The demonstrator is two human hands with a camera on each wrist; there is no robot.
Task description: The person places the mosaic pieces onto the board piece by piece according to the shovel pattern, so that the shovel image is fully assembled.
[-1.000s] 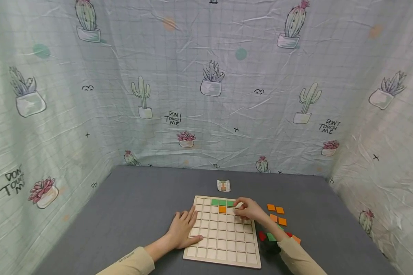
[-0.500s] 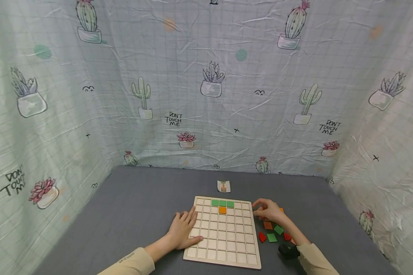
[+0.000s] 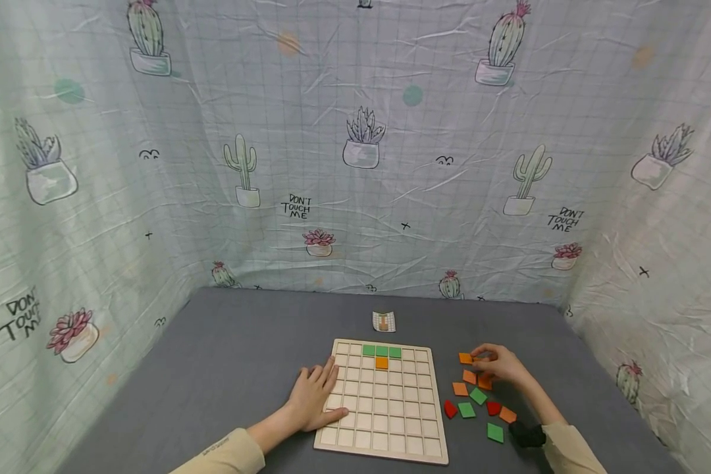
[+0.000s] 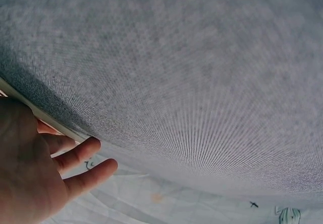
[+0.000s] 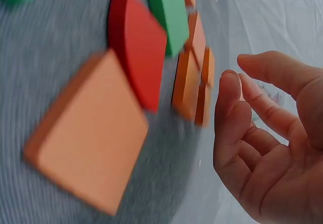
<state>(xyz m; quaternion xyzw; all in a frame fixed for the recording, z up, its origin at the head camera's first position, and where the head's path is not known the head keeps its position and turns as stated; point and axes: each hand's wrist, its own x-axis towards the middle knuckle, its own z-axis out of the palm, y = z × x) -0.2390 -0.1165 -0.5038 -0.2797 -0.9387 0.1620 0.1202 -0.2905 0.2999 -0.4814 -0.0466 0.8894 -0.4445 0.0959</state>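
My left hand (image 3: 315, 398) rests on the left edge of a square wooden grid board (image 3: 389, 408), fingers extended and thumb spread. The left wrist view has the same hand (image 4: 30, 168) against the board's rim (image 4: 55, 124). Three green tiles (image 3: 382, 351) fill cells of the board's far row, with one orange tile (image 3: 382, 363) below the middle one. To the right of the board, my right hand (image 3: 502, 364) hovers by a loose orange tile (image 3: 465, 358). In the right wrist view, thumb and fingertips of that hand (image 5: 272, 153) stand apart, holding nothing visible.
Several loose tiles lie right of the board, among them a green tile (image 3: 495, 432), a red piece (image 3: 450, 409) and an orange piece (image 3: 507, 414). A small printed card (image 3: 383, 321) lies beyond the board on the grey tabletop (image 3: 243, 355). Patterned cloth (image 3: 355, 230) hangs around the table.
My right hand has moved right, from over the board's far right corner to the loose orange tiles. The left hand and the tiles on the board have stayed put.
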